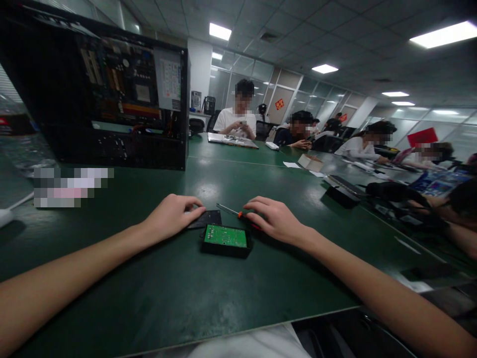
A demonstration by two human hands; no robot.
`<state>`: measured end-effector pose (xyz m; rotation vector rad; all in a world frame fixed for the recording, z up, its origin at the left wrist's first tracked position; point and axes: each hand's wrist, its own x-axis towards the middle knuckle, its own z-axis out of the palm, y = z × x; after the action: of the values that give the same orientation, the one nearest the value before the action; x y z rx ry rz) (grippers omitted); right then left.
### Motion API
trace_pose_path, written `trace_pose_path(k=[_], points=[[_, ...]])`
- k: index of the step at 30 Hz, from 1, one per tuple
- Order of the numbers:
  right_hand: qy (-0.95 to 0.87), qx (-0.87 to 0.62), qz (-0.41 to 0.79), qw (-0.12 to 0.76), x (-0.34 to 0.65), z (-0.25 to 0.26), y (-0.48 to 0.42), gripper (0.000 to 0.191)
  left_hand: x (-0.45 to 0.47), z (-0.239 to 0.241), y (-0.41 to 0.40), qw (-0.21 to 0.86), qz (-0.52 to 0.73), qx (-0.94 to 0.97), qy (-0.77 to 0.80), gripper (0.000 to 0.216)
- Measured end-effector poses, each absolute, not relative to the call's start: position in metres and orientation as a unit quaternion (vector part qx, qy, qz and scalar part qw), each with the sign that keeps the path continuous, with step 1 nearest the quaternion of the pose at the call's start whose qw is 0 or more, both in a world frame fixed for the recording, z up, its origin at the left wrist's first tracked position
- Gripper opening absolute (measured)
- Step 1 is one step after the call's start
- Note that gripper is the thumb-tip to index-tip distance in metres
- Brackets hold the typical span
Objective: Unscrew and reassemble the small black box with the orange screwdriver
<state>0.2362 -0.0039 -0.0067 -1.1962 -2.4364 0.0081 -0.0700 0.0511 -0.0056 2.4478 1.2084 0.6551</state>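
A small black case (225, 247) holding a green circuit board (225, 235) lies on the green table (179, 293) in front of me. My left hand (172, 215) rests palm down with its fingers on a flat black cover (206, 219) just left of the case. My right hand (273, 217) lies over the orange-and-black handle of a screwdriver (233, 212), whose metal shaft points left toward the cover. Its fingers curl loosely over the handle.
An open black computer tower (112, 94) stands at the back left, showing its motherboard. Several people sit along the far and right sides of the table with papers, boxes and black devices (341, 191). A white object (5, 216) lies at the left edge.
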Motion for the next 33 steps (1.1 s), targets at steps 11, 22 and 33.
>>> trace_pose_path(k=[11, 22, 33], points=[[-0.914, -0.353, 0.035, 0.198, 0.181, 0.007, -0.052, 0.051, -0.063, -0.006, 0.042, 0.208, 0.284, 0.845, 0.403, 0.037], [-0.609, -0.728, -0.048, 0.311, 0.407, 0.03, -0.06, 0.06, -0.039, 0.0, -0.009, 0.317, 0.292, 0.835, 0.341, 0.027], [-0.41, -0.872, -0.097, 0.25, 0.529, -0.015, -0.095, 0.023, -0.038, -0.007, -0.015, 0.452, 0.289, 0.768, 0.349, 0.036]])
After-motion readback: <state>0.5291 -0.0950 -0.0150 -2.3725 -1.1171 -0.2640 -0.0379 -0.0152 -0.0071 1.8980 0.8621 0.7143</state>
